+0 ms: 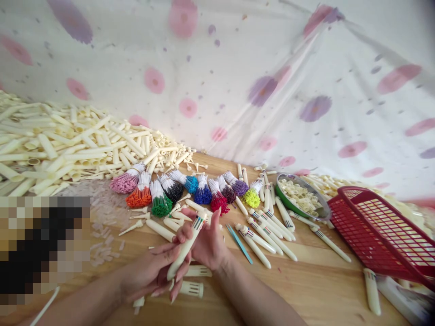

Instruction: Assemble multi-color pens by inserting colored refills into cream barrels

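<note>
A cream multicolour pen [184, 255] with coloured sliders near its top slants between my hands. My left hand [149, 271] is closed around its lower barrel. Around the upper part, near the sliders, curl the fingers of my right hand [210, 246], its thumb raised beside the pen's top. Just beneath lie cream barrel pieces [192, 288] with slots, partly hidden by my left fingers. Beyond my hands spread bundles of coloured refills, among them green [161, 199], red [218, 197] and yellow [252, 195]. Blue tweezers [239, 244] lie right of my right hand.
Several assembled pens [272, 235] lie to the right. Behind them stands a green-edged bowl [282, 204] of small cream parts. A red plastic basket [367, 258] tilts at far right. Cream barrels [68, 140] are heaped at left, near clear small pieces [102, 240]. A patterned sheet [217, 90] hangs behind.
</note>
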A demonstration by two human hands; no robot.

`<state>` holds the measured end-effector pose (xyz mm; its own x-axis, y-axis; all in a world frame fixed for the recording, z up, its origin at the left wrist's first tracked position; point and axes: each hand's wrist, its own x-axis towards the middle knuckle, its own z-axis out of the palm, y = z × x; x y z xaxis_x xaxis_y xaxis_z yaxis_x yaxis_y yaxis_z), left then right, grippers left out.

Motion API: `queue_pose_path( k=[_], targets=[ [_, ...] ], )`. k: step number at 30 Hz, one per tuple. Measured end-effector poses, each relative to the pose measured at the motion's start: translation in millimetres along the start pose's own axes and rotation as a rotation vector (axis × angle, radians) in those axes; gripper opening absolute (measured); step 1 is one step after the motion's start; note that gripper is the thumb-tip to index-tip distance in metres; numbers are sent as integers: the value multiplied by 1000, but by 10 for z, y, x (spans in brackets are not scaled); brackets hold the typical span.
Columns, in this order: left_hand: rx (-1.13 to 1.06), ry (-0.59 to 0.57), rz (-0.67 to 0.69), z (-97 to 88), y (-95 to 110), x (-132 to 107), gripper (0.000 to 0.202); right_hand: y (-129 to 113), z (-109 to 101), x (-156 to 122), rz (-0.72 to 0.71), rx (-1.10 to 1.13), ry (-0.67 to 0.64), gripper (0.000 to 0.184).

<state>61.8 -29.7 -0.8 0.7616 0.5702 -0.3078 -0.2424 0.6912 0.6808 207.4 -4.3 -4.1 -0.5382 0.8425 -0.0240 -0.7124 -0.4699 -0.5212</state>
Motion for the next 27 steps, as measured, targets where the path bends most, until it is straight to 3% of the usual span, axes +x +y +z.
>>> queue_pose_path(
  k=[7, 13, 18, 23, 27],
  targets=[
    [134, 50, -33, 17, -32, -14, 42, -99, 65, -26, 81, -23, -54, 39],
    [138, 57, -28, 11, -94, -6, 41, -83, 39, -43, 106, -29, -74, 38],
    [84, 53, -5, 20, -83, 15, 40, -119, 106, -44, 77, 2, -79, 48],
    [17, 36, 40, 23, -80, 10, 35, -150, 148, -45, 70, -25, -46, 35],
    [-40, 17, 52, 23, -63, 3, 33, -131, 166, -48, 57, 2, 1, 39]
  ],
)
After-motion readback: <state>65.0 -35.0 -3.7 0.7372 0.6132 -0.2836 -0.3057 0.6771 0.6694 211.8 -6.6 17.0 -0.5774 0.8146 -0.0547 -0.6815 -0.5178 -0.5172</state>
